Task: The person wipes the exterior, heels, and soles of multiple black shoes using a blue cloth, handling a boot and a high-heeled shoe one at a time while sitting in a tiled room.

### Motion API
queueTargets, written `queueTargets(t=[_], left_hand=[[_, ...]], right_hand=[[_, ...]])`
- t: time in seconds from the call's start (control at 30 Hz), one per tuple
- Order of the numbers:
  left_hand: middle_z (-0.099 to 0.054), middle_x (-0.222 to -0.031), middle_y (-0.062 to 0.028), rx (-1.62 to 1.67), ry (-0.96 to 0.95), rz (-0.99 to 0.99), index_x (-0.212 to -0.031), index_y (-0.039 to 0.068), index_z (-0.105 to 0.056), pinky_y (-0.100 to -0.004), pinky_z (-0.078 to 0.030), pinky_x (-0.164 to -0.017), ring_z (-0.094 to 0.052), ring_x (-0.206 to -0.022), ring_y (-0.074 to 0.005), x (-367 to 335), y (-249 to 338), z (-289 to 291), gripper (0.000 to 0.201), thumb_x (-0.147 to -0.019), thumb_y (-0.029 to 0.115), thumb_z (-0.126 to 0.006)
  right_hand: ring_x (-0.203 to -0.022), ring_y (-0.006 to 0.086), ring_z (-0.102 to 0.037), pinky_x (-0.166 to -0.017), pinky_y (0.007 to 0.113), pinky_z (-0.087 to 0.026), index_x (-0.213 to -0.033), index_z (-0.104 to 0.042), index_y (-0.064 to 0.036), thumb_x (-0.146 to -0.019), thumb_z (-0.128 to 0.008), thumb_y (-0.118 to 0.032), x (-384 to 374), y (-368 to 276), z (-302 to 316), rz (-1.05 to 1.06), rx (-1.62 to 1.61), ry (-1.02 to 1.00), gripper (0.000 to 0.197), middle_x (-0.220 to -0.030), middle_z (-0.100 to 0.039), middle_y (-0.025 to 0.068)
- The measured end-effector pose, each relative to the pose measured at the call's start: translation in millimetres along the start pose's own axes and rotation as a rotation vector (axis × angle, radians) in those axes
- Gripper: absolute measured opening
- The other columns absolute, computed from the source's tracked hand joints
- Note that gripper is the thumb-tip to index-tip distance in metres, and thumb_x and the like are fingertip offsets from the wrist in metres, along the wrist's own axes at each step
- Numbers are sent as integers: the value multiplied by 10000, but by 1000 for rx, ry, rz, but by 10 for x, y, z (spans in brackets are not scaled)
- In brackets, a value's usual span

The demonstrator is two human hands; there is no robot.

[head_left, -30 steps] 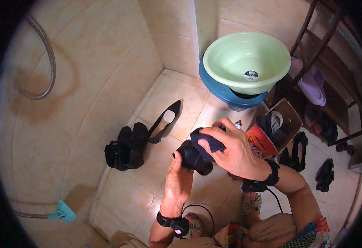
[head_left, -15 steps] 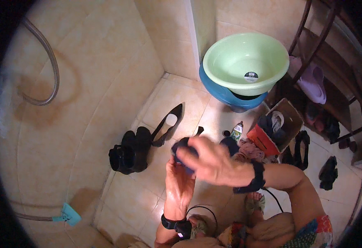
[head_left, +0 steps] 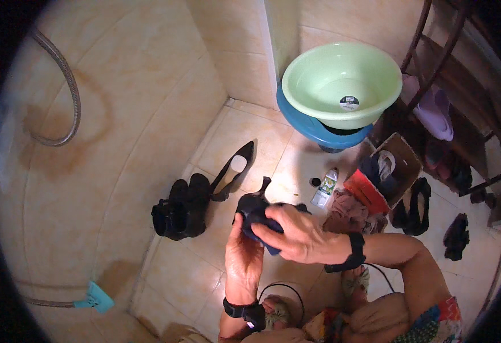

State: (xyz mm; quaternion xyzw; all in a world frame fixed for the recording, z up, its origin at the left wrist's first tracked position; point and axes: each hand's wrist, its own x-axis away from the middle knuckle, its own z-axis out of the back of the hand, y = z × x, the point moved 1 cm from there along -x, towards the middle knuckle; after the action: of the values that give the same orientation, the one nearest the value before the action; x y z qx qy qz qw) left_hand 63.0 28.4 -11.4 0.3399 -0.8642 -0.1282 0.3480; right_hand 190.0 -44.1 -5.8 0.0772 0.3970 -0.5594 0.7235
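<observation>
My left hand point(head_left: 242, 254) holds a black heeled shoe point(head_left: 250, 204) from below, its thin heel pointing up and away from me. Bent over the shoe, my right hand point(head_left: 301, 235) grips a dark navy cloth point(head_left: 272, 248) and presses it against the shoe's side. The fingers partly hide both cloth and shoe. Just beyond, on the tiles, lies a pointed black shoe point(head_left: 227, 178) with a pale patch inside. Left of it stands a pair of black ankle boots point(head_left: 183, 210). A white bottle with a green label point(head_left: 326, 191) lies near a small dark cap point(head_left: 315, 182).
A light green basin point(head_left: 319, 80) rests on a blue one point(head_left: 313, 134) at the back. Right of the bottle are a crumpled pink cloth point(head_left: 350, 208) and a red box of cloths point(head_left: 370, 191). More black shoes point(head_left: 416, 208) lie near a dark rack point(head_left: 450, 103).
My right hand has shifted slightly right and down across the shoe. The shoe has turned, showing more of its heel, and the bottle is more visible.
</observation>
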Motion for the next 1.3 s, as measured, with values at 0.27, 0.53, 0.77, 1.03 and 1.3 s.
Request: queueTargets(t=[0.27, 0.53, 0.77, 1.03, 1.3], left_hand=[[-643, -1150, -105, 144, -79, -56, -1186, 29, -580, -344, -550, -855, -627, -1024, -222, 0, 72, 8, 314, -974, 260, -562], [-640, -1194, -125, 332, -91, -156, -1198, -5, -573, -384, -537, -928, -629, -1074, -236, -45, 276, 302, 309, -977, 210, -548], [-623, -1200, -172, 309, -100, -203, -1224, -32, -550, -381, -556, -904, -620, -1081, -264, -65, 383, 262, 333, -982, 196, -533], [-604, -1222, -167, 356, -309, -9, -1262, 18, -529, -415, -585, -861, -624, -1074, -282, 7, 297, 289, 336, -1008, 230, -471], [-614, -1250, -123, 339, -28, -200, -1250, 14, -559, -375, -549, -894, -604, -1123, -242, 4, 287, 347, 342, -991, 233, -519]], right_hand=[[-839, 295, -582, -567, 347, -537, -1089, -623, -66, -635, -705, -71, -216, 107, 72, -83, -20, 86, 462, -1027, -514, 152], [-747, 285, -613, -560, 376, -526, -1037, -657, -108, -717, -737, -74, 394, 63, -15, -260, -99, -48, 332, -963, -527, 130], [-770, 300, -619, -577, 367, -527, -996, -650, -67, -755, -768, -131, -97, -216, 41, -149, -248, 98, 276, -1008, -540, 132], [-817, 291, -575, -570, 342, -525, -1210, -571, -116, -731, -669, -117, -216, -95, -151, 14, 46, 50, 489, -1067, -515, 152], [-774, 317, -607, -558, 408, -526, -1064, -646, -88, -792, -730, -171, 97, 158, -175, -322, -31, 65, 297, -964, -532, 154]])
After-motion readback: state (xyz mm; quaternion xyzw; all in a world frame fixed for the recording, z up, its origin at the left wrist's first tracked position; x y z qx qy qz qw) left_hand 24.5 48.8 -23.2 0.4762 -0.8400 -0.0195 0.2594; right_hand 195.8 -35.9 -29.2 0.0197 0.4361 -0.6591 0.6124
